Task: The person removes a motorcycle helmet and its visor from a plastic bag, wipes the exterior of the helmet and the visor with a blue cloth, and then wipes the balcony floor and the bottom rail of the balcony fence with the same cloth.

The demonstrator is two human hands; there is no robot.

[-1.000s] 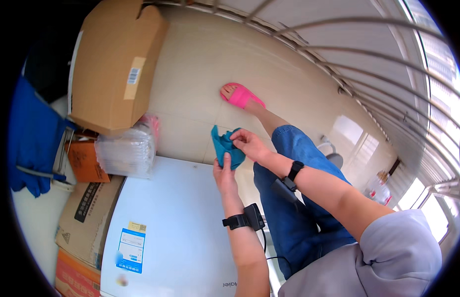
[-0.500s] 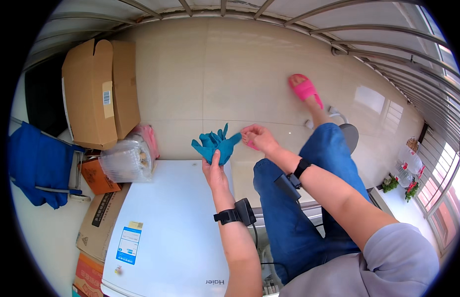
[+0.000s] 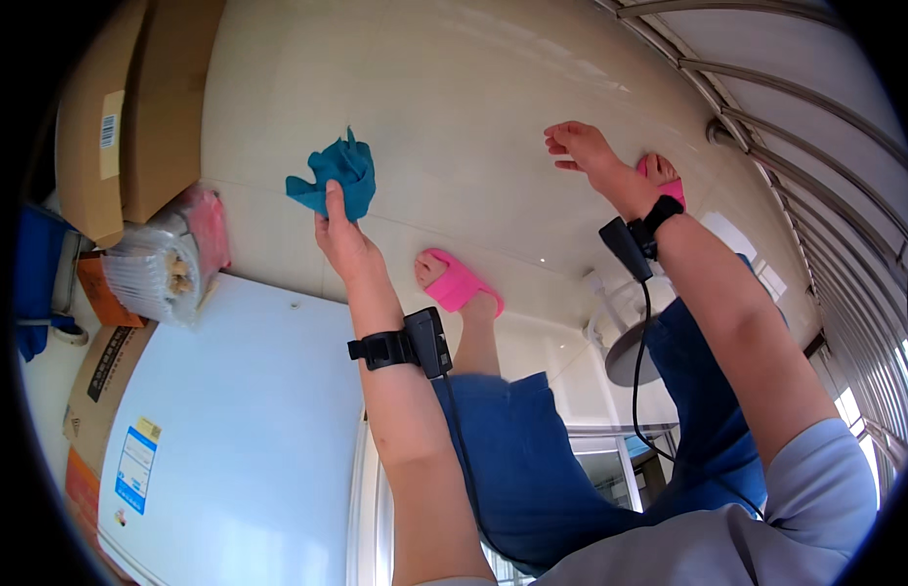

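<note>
A crumpled teal glove (image 3: pixel 344 174) hangs over the tiled floor, left of the middle. My left hand (image 3: pixel 346 240) grips it from below, the thumb pressed against its front; the other fingers are mostly hidden behind it. Well off to the right, my right hand (image 3: pixel 583 150) is stretched out with its fingers loosely bent and apart. Nothing lies in that hand, and it is nearest to my right foot in a pink slipper (image 3: pixel 675 188). Black straps with small boxes sit on both my forearms, each with a cable.
A white fridge (image 3: pixel 249 410) stands at lower left, with a bubble-wrapped bundle (image 3: pixel 161 269) and an open cardboard box (image 3: pixel 166 107) beyond it. A round grey stool (image 3: pixel 634 354) is close to my legs. Metal railings (image 3: pixel 796 127) run along the right.
My right hand has moved away from the glove to the right, while my left hand still holds it. The view has turned, and both feet have shifted.
</note>
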